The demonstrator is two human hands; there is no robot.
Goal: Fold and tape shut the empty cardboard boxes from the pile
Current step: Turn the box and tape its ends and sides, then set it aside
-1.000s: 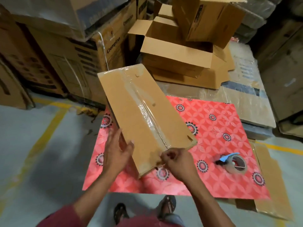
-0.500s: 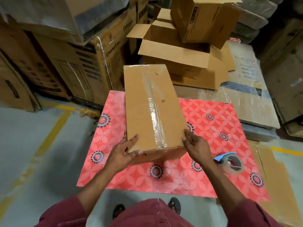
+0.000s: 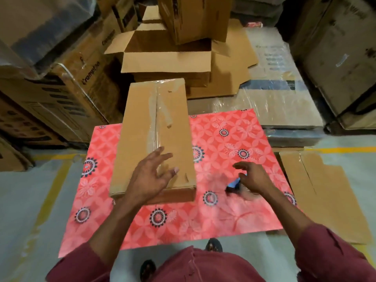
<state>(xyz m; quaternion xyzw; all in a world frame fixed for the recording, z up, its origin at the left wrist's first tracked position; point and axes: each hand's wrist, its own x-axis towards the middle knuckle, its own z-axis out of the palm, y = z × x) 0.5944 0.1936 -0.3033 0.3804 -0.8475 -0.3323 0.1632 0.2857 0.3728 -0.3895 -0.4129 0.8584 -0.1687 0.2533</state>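
A: The closed box [image 3: 154,137] lay flat on the red patterned mat [image 3: 223,216], clear tape running down its middle seam. That one looked sealed along the top, I'd say.

B: And the hands?

A: The left hand [image 3: 151,176] rested on the near end of that box, fingers spread and straight, gripping nothing. The right hand [image 3: 251,177] hovered just to the right of the box, over the tape roll [image 3: 234,185], fingers loosely curved. It was blurred, so I couldn't tell whether it had hold of the roll.

B: So how much was left?

A: Plenty, by my reckoning. Beyond the far end of the box stood an open box [image 3: 166,62] with its flaps up, another box [image 3: 193,17] sitting in it, and flattened cardboard [image 3: 323,192] lay well to the right of the taped box, off the mat. One taped seam showing, the pile hardly dented.
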